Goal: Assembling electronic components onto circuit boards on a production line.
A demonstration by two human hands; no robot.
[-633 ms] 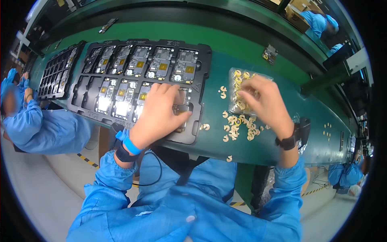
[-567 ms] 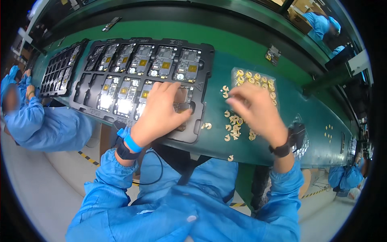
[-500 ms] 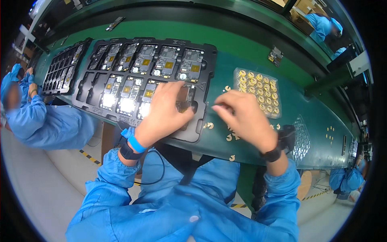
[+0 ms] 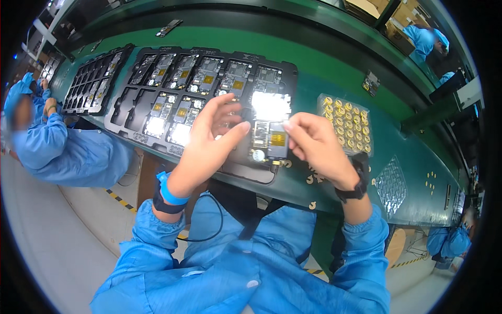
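Tabletop [image 4: 408, 146]: fills the middle of the frame, parts sit close together. A wide arm sweep could knock something sideways.

Black tray [image 4: 290, 73]: left of centre, boards in most pockets, a few vacant at its left end. Main risk is the held board dropping on its neighbours. Cause would be a weak one-sided grip or poor pocket alignment.

Left hand [image 4: 212, 136]: centre, over the tray's front row, fingers spread, thumb toward the board. I see no contact, so it's likely giving no support. Dropping it low could bump the boards under it.

Right hand [image 4: 319, 144]: right of centre, thumb and finger pinching the board's right edge. One edge only, so the board could pivot or slip; squeezing harder may load parts near that edge.

Clear tray [image 4: 345, 99]: right of centre, rows of gold rings in it, just beyond the right hand. A quick swing back could clip it and tip rings out.

Board [image 4: 271, 138]: centre, above the tray's lower right, between the hands. Strong glare just above its gold square; can't judge that area, so a misplaced part there could go unnoticed.

Loose rings [image 4: 309, 179]: below the right hand, bare on the tabletop, some hidden by it. Sleeve or wrist could drag them, or push the nearest off the front edge.
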